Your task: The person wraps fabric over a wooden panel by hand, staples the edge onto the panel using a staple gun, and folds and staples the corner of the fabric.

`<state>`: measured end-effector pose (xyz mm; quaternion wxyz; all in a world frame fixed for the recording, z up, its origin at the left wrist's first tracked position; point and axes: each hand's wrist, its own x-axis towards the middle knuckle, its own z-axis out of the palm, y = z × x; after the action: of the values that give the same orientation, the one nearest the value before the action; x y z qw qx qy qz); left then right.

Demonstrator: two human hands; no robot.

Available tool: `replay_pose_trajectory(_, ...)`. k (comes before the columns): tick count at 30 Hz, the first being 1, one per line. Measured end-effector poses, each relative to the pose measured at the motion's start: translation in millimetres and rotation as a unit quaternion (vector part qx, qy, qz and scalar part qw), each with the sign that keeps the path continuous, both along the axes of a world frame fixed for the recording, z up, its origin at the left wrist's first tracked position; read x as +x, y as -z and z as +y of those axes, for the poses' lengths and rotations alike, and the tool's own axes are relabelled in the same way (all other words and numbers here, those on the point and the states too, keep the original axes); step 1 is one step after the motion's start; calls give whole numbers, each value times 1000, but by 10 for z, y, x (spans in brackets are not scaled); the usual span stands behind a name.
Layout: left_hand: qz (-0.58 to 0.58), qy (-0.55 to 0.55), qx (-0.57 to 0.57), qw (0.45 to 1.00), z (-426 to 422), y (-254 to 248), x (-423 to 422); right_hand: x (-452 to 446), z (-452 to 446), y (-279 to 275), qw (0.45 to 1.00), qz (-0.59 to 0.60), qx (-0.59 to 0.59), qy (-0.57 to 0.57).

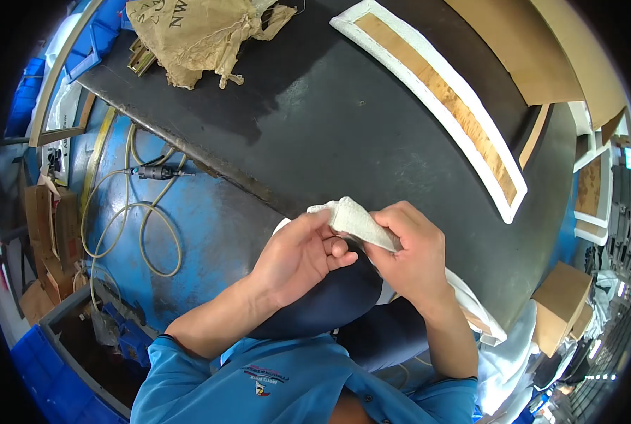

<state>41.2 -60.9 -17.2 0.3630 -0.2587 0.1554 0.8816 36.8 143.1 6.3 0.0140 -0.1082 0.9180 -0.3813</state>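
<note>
A strip of off-white fabric-covered material is held between my two hands, above the near edge of the dark table. My left hand pinches its left end between thumb and index finger, with the other fingers curled loosely below. The right end of the piece is gripped by my right hand, thumb and fingers closed round it. Under my forearms, a white-edged panel shows partly at the right. What lies below the held piece is hidden by my hands.
A long curved white-edged panel lies on the table. Behind it at right stands cardboard. A brown sack rests at the upper left. On the blue floor are a power tool and a looped hose. A crate stands lower left.
</note>
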Motion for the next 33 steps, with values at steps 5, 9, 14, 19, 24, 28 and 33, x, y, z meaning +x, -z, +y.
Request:
replay_pose_trajectory(5,-12,-76,-100,992,237,-54,-37,-17,24,34,1000,-8,-7,12)
replay_pose_trajectory(9,21,-69,-24,997,117,138,57,-56,-81,-51,998,-4,-57,32)
replay_pose_trajectory(14,-11,-90,27,995,67,174,51,-107,-135,106,986,157,-20,-54)
replay_pose_trajectory(19,17,-99,-35,994,93,141,11,-163,-111,210,975,215,12,-58)
replay_pose_trajectory(24,35,-70,-72,994,102,39,-31,-254,-69,259,965,252,8,-68)
replay_pose_trajectory(28,80,-35,-125,988,102,156,-87,-308,27,346,962,250,-51,-93)
replay_pose_trajectory(33,138,46,-226,963,-73,348,-132,-248,94,295,963,219,-45,-149)
